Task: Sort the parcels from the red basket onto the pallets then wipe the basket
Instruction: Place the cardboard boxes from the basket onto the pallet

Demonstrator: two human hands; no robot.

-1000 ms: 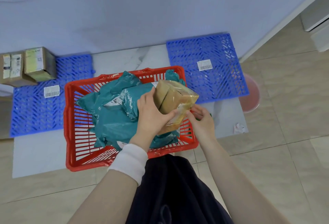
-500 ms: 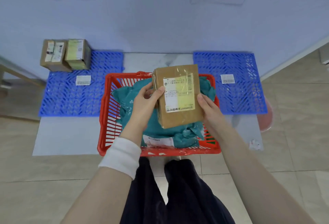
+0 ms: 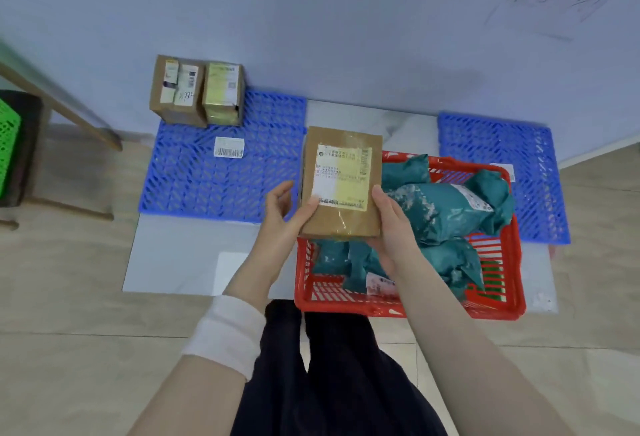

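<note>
— Now that the brown box point(image 3: 341, 179) has been turned label-up, where is it?

— Above the far left corner of the red basket point(image 3: 408, 309), lifted clear of the bags. A second ago it hung low over the basket's middle, tilted on edge. Now its label faces up, and the view has swung to the basket's left.

— Who has hold of it?

— Both hands. The left hand point(image 3: 277, 224) grips the lower left edge with its thumb on the face. The right hand point(image 3: 391, 227) clasps the lower right edge with its thumb on the label.

— And for the sorting?

— I judge the label has been read and the box is bound for the left pallet point(image 3: 221, 182), on the basket's left, where boxes already stand. The wiping is a long way off, since the basket is loaded.

— Counts?

— There are three boxes in all: the held one and two cardboard boxes point(image 3: 197, 92) side by side on that pallet's far corner. There are two blue pallets. The right pallet point(image 3: 498, 137), on the basket's right, bears no parcel that I can see. Each pallet has one of the two barcode stickers point(image 3: 228, 147), and the right one is partly hidden behind the basket's rim. The teal bags point(image 3: 446, 214) in the basket number at least four, but they overlap too much for an exact count.
</note>
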